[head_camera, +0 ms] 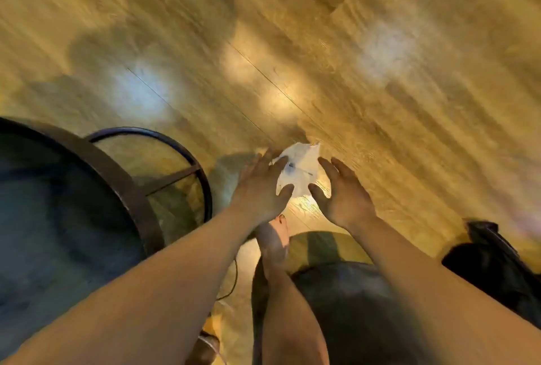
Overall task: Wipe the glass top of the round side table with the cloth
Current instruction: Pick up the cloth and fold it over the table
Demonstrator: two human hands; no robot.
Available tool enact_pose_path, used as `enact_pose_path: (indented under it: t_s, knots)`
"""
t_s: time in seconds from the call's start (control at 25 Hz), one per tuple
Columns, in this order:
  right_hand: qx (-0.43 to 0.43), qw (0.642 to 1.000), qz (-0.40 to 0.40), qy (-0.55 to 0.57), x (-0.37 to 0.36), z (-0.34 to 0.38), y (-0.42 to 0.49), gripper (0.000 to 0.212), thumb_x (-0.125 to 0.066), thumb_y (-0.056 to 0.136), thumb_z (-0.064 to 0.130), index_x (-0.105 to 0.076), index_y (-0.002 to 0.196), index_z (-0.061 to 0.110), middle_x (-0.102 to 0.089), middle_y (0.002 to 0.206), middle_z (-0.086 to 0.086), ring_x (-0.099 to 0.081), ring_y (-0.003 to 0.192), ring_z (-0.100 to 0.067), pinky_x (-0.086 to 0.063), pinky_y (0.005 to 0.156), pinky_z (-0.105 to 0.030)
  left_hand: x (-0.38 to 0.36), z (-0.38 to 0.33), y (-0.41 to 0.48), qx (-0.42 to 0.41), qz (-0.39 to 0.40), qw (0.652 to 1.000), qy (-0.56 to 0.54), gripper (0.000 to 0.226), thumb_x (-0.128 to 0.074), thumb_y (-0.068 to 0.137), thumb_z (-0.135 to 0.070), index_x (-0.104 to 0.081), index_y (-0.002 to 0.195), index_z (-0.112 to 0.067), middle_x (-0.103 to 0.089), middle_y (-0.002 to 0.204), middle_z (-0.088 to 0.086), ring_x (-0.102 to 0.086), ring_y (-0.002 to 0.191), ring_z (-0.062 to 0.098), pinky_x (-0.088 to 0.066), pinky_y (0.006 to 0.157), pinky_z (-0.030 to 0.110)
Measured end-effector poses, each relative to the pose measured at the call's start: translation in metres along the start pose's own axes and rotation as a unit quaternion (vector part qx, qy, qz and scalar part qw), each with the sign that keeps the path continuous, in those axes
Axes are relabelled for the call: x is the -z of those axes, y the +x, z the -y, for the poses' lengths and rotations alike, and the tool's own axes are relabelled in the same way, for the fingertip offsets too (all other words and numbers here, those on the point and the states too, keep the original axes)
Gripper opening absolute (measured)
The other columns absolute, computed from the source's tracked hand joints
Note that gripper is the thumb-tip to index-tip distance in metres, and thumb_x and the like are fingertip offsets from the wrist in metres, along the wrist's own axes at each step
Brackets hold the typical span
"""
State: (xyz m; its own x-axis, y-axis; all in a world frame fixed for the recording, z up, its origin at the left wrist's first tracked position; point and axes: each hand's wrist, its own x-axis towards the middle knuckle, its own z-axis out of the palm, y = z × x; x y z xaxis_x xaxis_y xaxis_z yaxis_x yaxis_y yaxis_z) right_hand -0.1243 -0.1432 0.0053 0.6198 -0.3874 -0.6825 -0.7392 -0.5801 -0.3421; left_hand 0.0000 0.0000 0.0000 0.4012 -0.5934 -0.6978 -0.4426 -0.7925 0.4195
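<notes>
- Left grip [260,189]: fingers straight and spread, palm down, nothing pinched. Forefinger and thumb tip overlap the cloth's left edge from my view; can't tell if they actually touch it.
- Right grip [342,197]: also spread, fingers relaxed and pointing fwd, thumb angled in toward the other hand. Holds nothing.
- Cloth [301,168]: white, crumpled, w/ a small dark mark near its middle. It sits btw the two grips and reaches just beyond the fingertips, closer to the left one. The right fingers are beside its right edge, w/ a thin gap showing.
- Can't tell if the cloth lies on the floor [380,71] or is in the air above it; pic is motion-blurred.
- Cloth is not on the table: it's well to the right of it, over bare wood planks.
- Round side table [117,177]: far left of view, dark metal rim. Its glass tabletop [44,203] looks dark and bluish, and the left forearm crosses in front of its near edge.
- Lower ring [187,153] of the table base shows past the rim, w/ a crossbar inside it.
- Below the hands I see a bare foot [276,235] on the floor.
- Thin dark cable [234,276] beside the leg.
- Black object [491,262] at the right edge, too blurred to ID.
</notes>
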Motion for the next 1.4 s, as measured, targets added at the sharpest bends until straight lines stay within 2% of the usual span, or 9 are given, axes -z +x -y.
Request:
enact_pose_path:
  t_s: [0.2,0.32,0.44,0.6,0.8,1.04,1.16,1.28,1.4]
  knots:
    - [-0.024,0.999,0.023,-0.029,-0.09,-0.038,0.077,0.061,-0.05,0.098,0.043,-0.027,0.152,0.03,-0.021,0.162,-0.007,-0.026,0.145,-0.03,-0.043,0.101,-0.041,-0.082,0.043,0.085,0.069,0.107,0.991,-0.05,0.06,-0.044,0.099,-0.045,-0.022,0.154,-0.034,0.001,0.167,0.009,-0.001,0.153,0.03,-0.015,0.12,0.04]
    - [-0.045,0.999,0.015,0.003,-0.133,-0.047,0.118,0.063,-0.058,0.094,0.035,-0.029,0.15,0.029,-0.024,0.155,-0.013,-0.037,0.134,-0.038,-0.045,0.095,-0.038,-0.123,0.055,0.129,0.1,0.125,0.981,-0.111,0.06,-0.051,0.097,-0.042,-0.03,0.152,-0.031,-0.007,0.165,0.007,-0.017,0.149,0.029,-0.022,0.118,0.034]
    - [-0.079,0.996,0.031,-0.002,-0.164,-0.049,0.145,0.058,-0.062,0.09,0.026,-0.038,0.143,0.027,-0.035,0.141,-0.018,-0.042,0.122,-0.043,-0.043,0.084,-0.034,-0.146,0.067,0.156,0.137,0.077,0.956,-0.246,0.05,-0.061,0.09,-0.023,-0.05,0.139,-0.02,-0.026,0.158,0.004,-0.038,0.139,0.026,-0.035,0.114,0.038]
    - [-0.036,0.998,0.037,0.044,-0.15,-0.035,0.138,0.031,-0.064,0.087,0.013,-0.057,0.117,0.009,-0.067,0.101,-0.017,-0.061,0.092,-0.039,-0.045,0.069,-0.039,-0.128,0.061,0.145,0.121,0.06,0.944,-0.3,0.033,-0.059,0.09,-0.01,-0.061,0.123,-0.01,-0.05,0.141,0.008,-0.049,0.13,0.027,-0.039,0.109,0.035]
    - [0.019,0.985,-0.078,0.154,-0.042,0.039,0.046,0.028,-0.072,0.083,0.01,-0.054,0.092,0.03,-0.064,0.076,0.009,-0.058,0.066,-0.006,-0.039,0.054,-0.033,-0.02,0.022,0.043,0.055,-0.072,0.884,-0.459,0.028,-0.057,0.083,-0.003,-0.06,0.101,-0.024,-0.056,0.12,-0.003,-0.056,0.114,0.018,-0.048,0.097,0.037]
    - [0.175,0.959,-0.077,0.211,0.055,0.207,-0.08,0.046,-0.078,0.079,0.004,-0.058,0.086,0.044,-0.067,0.09,0.019,-0.061,0.072,0.001,-0.042,0.056,-0.01,0.115,0.048,-0.143,0.07,-0.244,0.756,-0.603,0.065,-0.08,0.074,-0.039,-0.045,0.128,-0.035,-0.048,0.131,-0.012,-0.05,0.116,-0.002,-0.044,0.095,0.01]
    - [0.255,0.937,-0.068,0.229,0.047,0.298,-0.128,0.027,-0.07,0.071,0.04,-0.056,0.089,0.054,-0.066,0.089,0.025,-0.061,0.073,0.005,-0.042,0.056,-0.006,0.144,0.082,-0.226,0.019,-0.259,0.631,-0.731,0.086,-0.087,0.063,-0.035,-0.04,0.134,-0.027,-0.06,0.127,0.003,-0.065,0.111,0.013,-0.056,0.095,0.035]
    - [0.324,0.921,-0.022,0.214,0.007,0.369,-0.172,0.027,-0.059,0.071,0.045,-0.052,0.092,0.06,-0.064,0.092,0.027,-0.062,0.079,0.003,-0.043,0.06,-0.007,0.15,0.124,-0.304,0.012,-0.366,0.56,-0.743,0.062,-0.083,0.077,-0.009,-0.047,0.127,-0.018,-0.069,0.112,0.006,-0.069,0.098,0.01,-0.057,0.081,0.027]
    - [0.398,0.896,0.03,0.193,-0.037,0.413,-0.209,0.027,-0.062,0.077,0.044,-0.057,0.103,0.046,-0.063,0.102,0.029,-0.062,0.095,0.002,-0.047,0.074,-0.011,0.135,0.175,-0.366,0.064,-0.476,0.522,-0.705,0.036,-0.075,0.084,-0.029,-0.061,0.116,-0.02,-0.074,0.106,0.002,-0.071,0.098,0.011,-0.058,0.081,0.028]
